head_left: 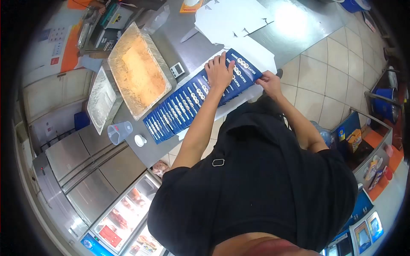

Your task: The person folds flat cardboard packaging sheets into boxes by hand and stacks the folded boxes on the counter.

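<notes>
A long overlapping row of blue printed flat cartons (191,99), lettered "MANG" and "KATSU", lies along the table. My left hand (220,71) rests on the upper part of the row with its fingers spread over the cartons. At the far end, my right hand (270,82) pinches the corner of the top blue carton (241,64). Under the row's upper end shows a white sheet (260,51), and more white cut-out sheets (230,21) lie beyond it.
Left of the cartons stand a large tray of orange-tan crumbs (143,70), a smaller tray of white powder (101,100), a small digital scale (177,70), a clear plastic cup (120,132) and a white lid (140,140). The steel table (294,36) ends at the tiled floor (329,72).
</notes>
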Available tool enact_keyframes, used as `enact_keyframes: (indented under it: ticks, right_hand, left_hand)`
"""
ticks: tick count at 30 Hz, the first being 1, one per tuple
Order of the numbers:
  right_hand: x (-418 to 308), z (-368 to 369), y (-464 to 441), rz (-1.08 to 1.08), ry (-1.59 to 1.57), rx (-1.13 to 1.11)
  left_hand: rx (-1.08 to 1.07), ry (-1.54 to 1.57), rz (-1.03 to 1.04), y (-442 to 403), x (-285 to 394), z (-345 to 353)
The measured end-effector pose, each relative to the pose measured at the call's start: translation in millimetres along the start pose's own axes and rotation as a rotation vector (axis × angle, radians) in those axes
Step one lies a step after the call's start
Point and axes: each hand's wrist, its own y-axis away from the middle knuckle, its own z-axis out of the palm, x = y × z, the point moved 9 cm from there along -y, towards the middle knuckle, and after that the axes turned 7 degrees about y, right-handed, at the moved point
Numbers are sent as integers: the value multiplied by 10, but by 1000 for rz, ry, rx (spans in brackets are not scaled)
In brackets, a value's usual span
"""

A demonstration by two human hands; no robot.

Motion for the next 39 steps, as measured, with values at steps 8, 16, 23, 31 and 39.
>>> enact_keyframes:
  ticks: [8, 16, 23, 31, 39]
  right_hand:
    - [-133, 170, 80, -113, 234, -218]
    - [-276, 222, -24, -447, 521, -303]
    - [-127, 215, -165, -475, 586, -318]
    - [34, 213, -197, -356, 510, -235]
    - [132, 414, -158, -289, 514, -363]
  left_hand:
    - [20, -28, 9, -9, 13, -7]
    - [-23, -55, 14, -15, 42, 24]
    - [-57, -135, 48, -25, 86, 1]
    - [-33, -138, 47, -36, 74, 4]
    - [-59, -128, 36, -5, 32, 7]
